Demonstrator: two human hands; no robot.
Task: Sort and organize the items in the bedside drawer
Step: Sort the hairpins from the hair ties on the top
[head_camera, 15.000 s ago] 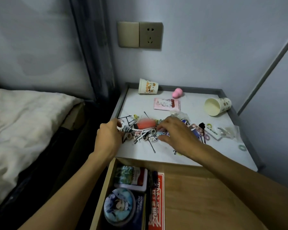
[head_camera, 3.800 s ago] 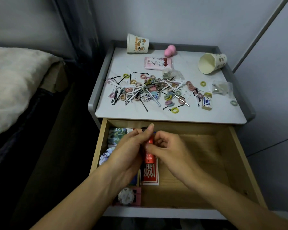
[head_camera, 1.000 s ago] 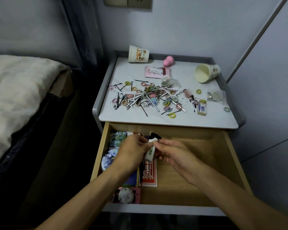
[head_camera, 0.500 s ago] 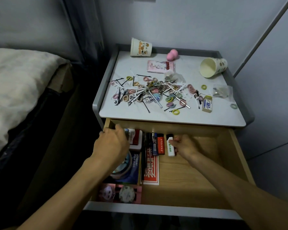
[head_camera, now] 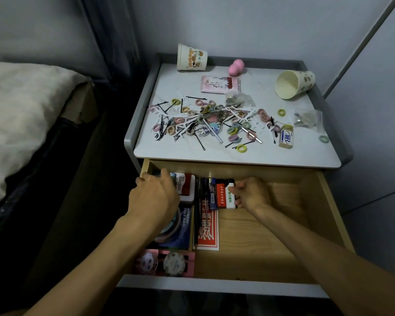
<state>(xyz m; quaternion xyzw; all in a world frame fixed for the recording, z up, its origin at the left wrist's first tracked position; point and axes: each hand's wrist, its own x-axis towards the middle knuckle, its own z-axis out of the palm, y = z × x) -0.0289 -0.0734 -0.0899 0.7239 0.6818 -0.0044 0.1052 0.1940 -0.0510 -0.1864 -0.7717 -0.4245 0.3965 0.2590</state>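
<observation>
In the open drawer (head_camera: 271, 242), flat boxes (head_camera: 206, 233) sat packed along the left. The left hand (head_camera: 154, 197) curled over a box (head_camera: 187, 185) at the back; its grip was unclear. The right hand (head_camera: 251, 193) pinched a white lighter (head_camera: 230, 196), likely squaring it against the other lighters (head_camera: 216, 195). Beyond, hair ties (head_camera: 233, 131) lay unsorted on the bench (head_camera: 249, 157).

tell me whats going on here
A person is sorting an open drawer. The right hand pinches a white lighter, last in a row of lighters along the drawer's back. The left hand hovers over the back left corner; its grip is unclear. Hair ties and pins lie scattered on the tabletop.
</observation>
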